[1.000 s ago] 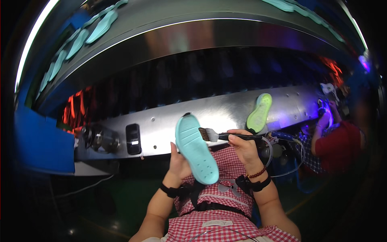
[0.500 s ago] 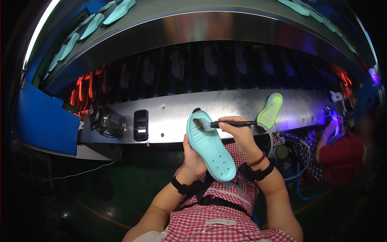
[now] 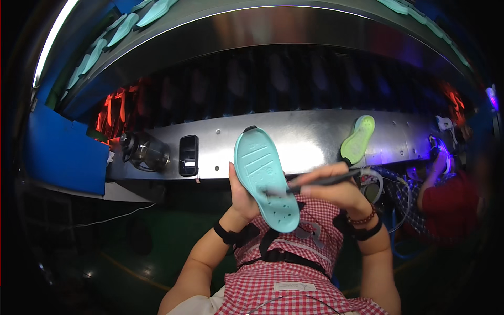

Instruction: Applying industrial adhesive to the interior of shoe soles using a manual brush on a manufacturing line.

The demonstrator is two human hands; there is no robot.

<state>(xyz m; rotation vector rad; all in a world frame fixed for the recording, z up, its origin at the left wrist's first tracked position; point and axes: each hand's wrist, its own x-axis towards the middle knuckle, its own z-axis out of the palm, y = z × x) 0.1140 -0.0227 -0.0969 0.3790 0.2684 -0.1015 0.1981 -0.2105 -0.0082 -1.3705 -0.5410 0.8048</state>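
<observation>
Brush [image 3: 336, 179] moved down the sole [image 3: 264, 175], seemingly between right fingers [image 3: 326, 170].

- A white tube light [image 3: 52, 44] burns at my upper left.
- Orange-red glows light up the far left [image 3: 116, 107] and far right [image 3: 455, 102]; violet light spills over the right end of my steel bench [image 3: 310, 131], whose middle throws back a pale glare.
- My right hand [image 3: 344, 195] and the brush [image 3: 333, 179] are motion-blurred, the bristles a grey smear on the turquoise shoe sole [image 3: 255, 152], itself evenly lit and fairly crisp.
- Below my bench, the floor [image 3: 126, 236] sinks into shadow.
- Fisheye distortion bows straight edges; the corners fade to black.
</observation>
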